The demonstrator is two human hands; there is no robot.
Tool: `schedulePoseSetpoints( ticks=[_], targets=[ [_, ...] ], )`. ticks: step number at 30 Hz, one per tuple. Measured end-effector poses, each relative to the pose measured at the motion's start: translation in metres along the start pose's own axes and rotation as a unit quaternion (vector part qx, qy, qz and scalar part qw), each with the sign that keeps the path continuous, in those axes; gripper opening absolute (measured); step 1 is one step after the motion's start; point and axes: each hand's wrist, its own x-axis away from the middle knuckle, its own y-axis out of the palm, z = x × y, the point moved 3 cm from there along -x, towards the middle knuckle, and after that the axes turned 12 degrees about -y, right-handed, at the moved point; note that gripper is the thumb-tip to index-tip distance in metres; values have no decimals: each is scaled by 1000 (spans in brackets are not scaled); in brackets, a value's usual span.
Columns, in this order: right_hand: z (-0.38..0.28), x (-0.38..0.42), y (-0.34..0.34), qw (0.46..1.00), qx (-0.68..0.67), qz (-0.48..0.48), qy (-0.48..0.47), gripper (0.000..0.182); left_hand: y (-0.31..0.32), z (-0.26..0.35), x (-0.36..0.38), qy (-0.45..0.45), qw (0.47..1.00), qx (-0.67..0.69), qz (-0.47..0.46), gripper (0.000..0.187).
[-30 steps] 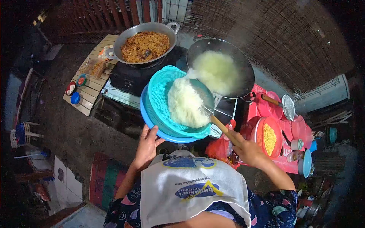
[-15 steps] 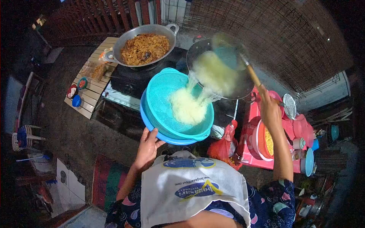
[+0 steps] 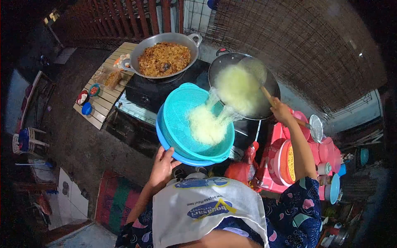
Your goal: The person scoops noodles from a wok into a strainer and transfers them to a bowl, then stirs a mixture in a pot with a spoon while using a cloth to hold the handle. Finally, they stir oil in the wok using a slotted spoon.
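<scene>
My left hand (image 3: 162, 167) grips the near rim of a blue basin (image 3: 182, 157). A turquoise colander (image 3: 177, 108) sits tilted inside that basin, with a heap of thin pale noodles (image 3: 206, 126) in it. Strands of noodle stretch from the colander over the edge of a dark wok (image 3: 271, 89), joining a larger pale mass (image 3: 235, 89) there. My right hand (image 3: 282, 112) is closed around the wooden handle of a strainer (image 3: 254, 68), whose round head is over the wok at the back of the noodles.
A large metal pan (image 3: 142, 68) of brown food stands on the black stove (image 3: 138, 89). To the left is a slatted table (image 3: 99, 105) with small bowls. At right, a pink-covered table (image 3: 269, 153) holds a basket of yellow food (image 3: 291, 163) and a second strainer (image 3: 316, 128).
The strainer, blurred earlier, has come lower over the wok, and my right hand has shifted slightly left in view. The noodles still span wok and colander. The whole view has shifted a little.
</scene>
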Motion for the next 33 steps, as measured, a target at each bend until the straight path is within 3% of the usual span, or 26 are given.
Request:
schedulePoseSetpoints(
  ticks=[2, 6, 8, 15, 17, 22, 33],
  targets=[
    [-10, 0, 4, 996, -69, -62, 13, 44, -1, 0, 0, -5, 1000, 0, 3, 36],
    [-32, 3, 8, 990, -124, -62, -1, 42, -3, -1, -1, -7, 1000, -15, 3, 37],
    [-50, 8, -1, 968, -190, -126, 106, 42, -2, 0, 1, -3, 1000, -10, -2, 37],
    [-67, 24, 3, 943, -272, -165, 101, 41, -2, 1, 0, -2, 1000, -9, -9, 38],
    [-75, 31, 6, 901, -365, -191, 139, 38, -3, 0, 0, -2, 1000, -12, -11, 39],
    [-98, 37, 5, 853, -464, -184, 150, 34, -3, -1, -1, -4, 1000, 14, -4, 31],
    [-107, 47, 3, 763, -596, -156, 193, 35, -4, -2, -2, -10, 1000, 3, -5, 34]
  ],
)
